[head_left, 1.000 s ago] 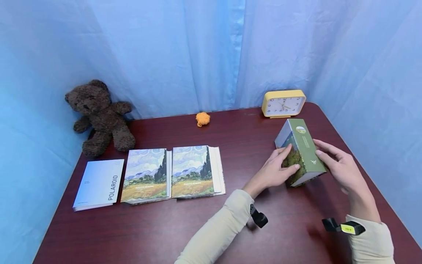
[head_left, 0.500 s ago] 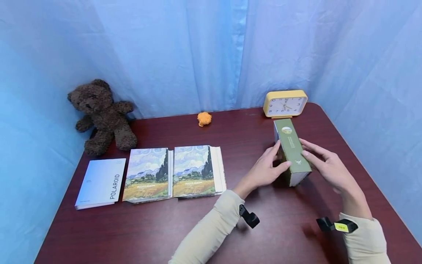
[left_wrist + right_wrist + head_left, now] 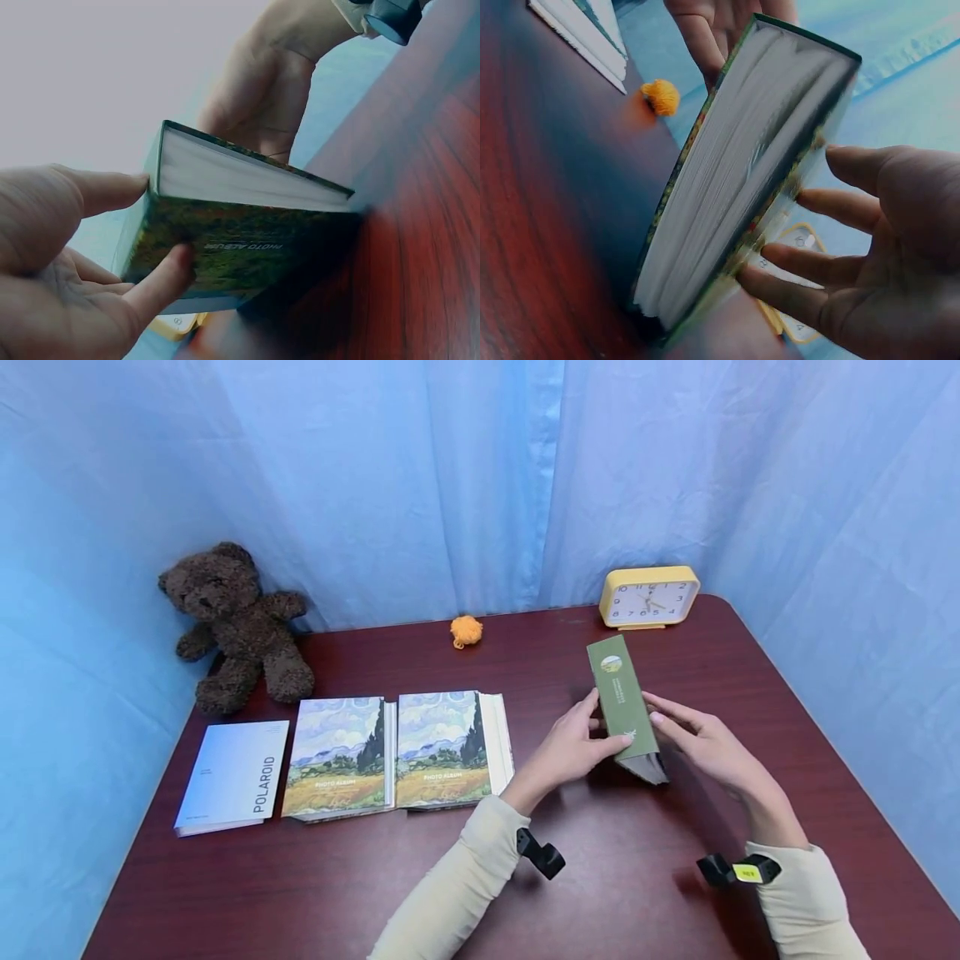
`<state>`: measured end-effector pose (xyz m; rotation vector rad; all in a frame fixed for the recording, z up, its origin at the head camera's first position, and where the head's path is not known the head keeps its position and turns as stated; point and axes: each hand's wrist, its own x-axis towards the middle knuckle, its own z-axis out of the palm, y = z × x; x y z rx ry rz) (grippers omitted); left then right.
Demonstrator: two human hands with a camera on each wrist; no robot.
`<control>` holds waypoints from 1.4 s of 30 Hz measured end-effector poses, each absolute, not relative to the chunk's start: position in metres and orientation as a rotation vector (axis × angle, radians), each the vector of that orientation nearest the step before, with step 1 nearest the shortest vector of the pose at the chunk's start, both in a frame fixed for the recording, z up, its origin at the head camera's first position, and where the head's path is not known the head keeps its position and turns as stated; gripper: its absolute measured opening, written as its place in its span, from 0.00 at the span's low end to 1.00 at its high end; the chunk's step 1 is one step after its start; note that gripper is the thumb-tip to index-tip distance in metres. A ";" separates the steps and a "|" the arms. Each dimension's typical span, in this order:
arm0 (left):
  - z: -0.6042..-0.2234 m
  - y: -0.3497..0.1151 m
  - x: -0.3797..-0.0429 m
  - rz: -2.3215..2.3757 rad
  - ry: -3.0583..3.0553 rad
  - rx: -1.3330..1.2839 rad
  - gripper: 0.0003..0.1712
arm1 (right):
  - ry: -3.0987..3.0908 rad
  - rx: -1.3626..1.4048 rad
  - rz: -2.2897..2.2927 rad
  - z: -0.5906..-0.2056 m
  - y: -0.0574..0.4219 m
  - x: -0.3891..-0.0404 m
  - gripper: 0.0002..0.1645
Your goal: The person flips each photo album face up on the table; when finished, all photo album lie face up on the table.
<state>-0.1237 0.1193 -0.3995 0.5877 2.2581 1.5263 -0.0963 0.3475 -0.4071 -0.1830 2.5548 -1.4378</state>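
Observation:
A thick photo album (image 3: 618, 693) stands with its green spine upward, tilted toward the left. My left hand (image 3: 558, 752) holds its near left side: the thumb lies at the spine edge and a finger rests on the painted cover (image 3: 240, 262) in the left wrist view. From the other side, my right hand (image 3: 712, 747) touches the opposite cover with extended fingers (image 3: 840, 210), while its white pages (image 3: 712, 165) face the right wrist camera. Two similar photo albums, a left one (image 3: 337, 756) and a right one (image 3: 442, 752), lie flat side by side at centre left.
A blue-white POLAROID album (image 3: 232, 777) lies left of the two flat albums. Behind it sits a brown teddy bear (image 3: 236, 627). An orange yarn ball (image 3: 467, 631) and a yellow clock (image 3: 648, 597) are along the back edge of the dark red table (image 3: 315, 885).
Both hands have carried the album leftward, away from the right side of the table. Its spine has turned from leaning right, past upright, to leaning left.

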 end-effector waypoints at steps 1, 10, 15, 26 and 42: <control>-0.400 0.117 -0.124 1.519 2.267 0.580 0.45 | 2.589 -0.179 -1.370 -0.408 0.346 -0.097 0.32; -0.410 0.099 -0.124 1.427 2.303 0.423 0.51 | 2.716 -0.174 -1.032 -0.419 0.335 -0.104 0.42; -0.417 0.091 -0.123 1.411 2.273 0.385 0.51 | 2.752 -0.089 -0.917 -0.422 0.328 -0.105 0.48; -0.423 0.078 -0.117 1.330 2.293 0.363 0.44 | 2.775 -0.088 -0.881 -0.431 0.319 -0.105 0.52; -0.428 0.079 -0.116 1.130 2.482 0.428 0.41 | 2.849 -0.146 -0.824 -0.435 0.310 -0.102 0.50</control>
